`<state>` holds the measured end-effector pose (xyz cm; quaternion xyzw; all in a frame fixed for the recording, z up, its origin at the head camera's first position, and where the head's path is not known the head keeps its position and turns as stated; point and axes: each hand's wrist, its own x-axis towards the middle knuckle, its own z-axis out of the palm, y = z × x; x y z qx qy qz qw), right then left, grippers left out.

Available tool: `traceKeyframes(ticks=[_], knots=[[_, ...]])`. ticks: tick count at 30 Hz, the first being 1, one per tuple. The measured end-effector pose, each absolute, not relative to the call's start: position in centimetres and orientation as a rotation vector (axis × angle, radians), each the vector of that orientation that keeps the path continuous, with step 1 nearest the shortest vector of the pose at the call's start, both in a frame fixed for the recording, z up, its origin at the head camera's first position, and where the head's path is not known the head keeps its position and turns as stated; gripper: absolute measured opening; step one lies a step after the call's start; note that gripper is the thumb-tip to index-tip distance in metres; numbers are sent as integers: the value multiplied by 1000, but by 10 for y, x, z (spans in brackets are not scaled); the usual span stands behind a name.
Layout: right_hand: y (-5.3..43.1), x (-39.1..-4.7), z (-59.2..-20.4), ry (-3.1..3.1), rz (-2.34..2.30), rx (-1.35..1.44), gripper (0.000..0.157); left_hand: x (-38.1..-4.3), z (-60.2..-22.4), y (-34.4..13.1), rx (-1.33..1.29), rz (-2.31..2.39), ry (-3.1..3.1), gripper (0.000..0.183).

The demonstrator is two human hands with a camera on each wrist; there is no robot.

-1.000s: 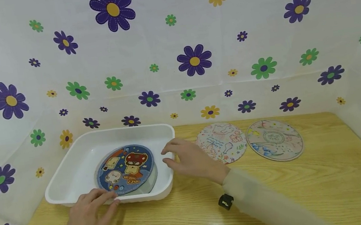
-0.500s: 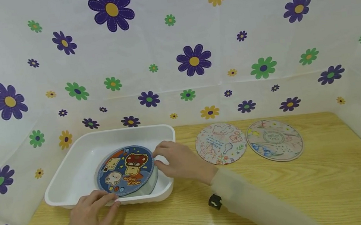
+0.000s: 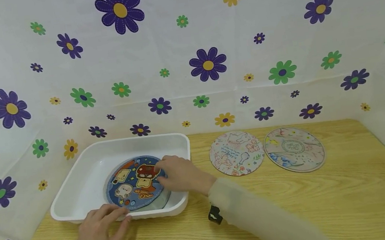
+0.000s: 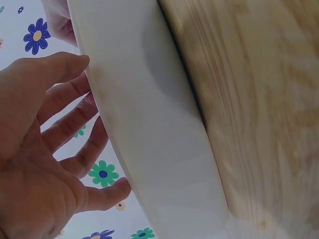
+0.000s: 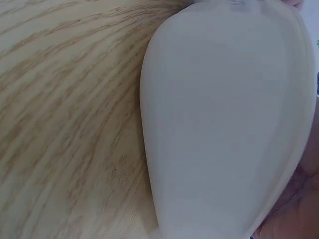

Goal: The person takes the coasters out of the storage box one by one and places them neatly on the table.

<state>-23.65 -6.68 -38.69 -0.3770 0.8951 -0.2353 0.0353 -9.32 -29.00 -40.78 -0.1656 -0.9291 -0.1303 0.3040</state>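
A white plastic tray (image 3: 86, 197) stands on the table's left half. Inside it lies a round blue mat (image 3: 132, 183) with cartoon figures, on top of a paler disc (image 3: 161, 202) whose edge shows at the lower right. My right hand (image 3: 185, 175) reaches over the tray's right wall, bent fingertips and thumb over the blue mat's right edge; I cannot tell whether they pinch it. With its fingers loosely bent, my left hand (image 3: 98, 231) touches the tray's front rim. In the left wrist view, the thumb and fingertips (image 4: 122, 186) meet the rim, close against the white wall.
Two round patterned mats lie flat right of the tray: a pale pink one (image 3: 237, 153) and a floral one (image 3: 294, 149). The wood-grain table (image 3: 296, 199) stretches to the right. A white flowered sheet (image 3: 176, 50) hangs behind and at the sides.
My right hand has moved left from the tray's right rim to the blue mat, its fingertips now over the mat's right edge. My left hand has stayed at the front rim.
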Motion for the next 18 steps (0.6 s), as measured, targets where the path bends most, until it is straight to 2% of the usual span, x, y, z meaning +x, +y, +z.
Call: traceKeyframes(ticks=[8, 18], knots=[[-82, -238, -388, 2816, -475, -1044, 38, -90, -406, -288, -412, -358, -2498, 23], [-92, -242, -398, 2877, -342, -935, 30, -90, -407, -287, -428, -363, -2478, 24]])
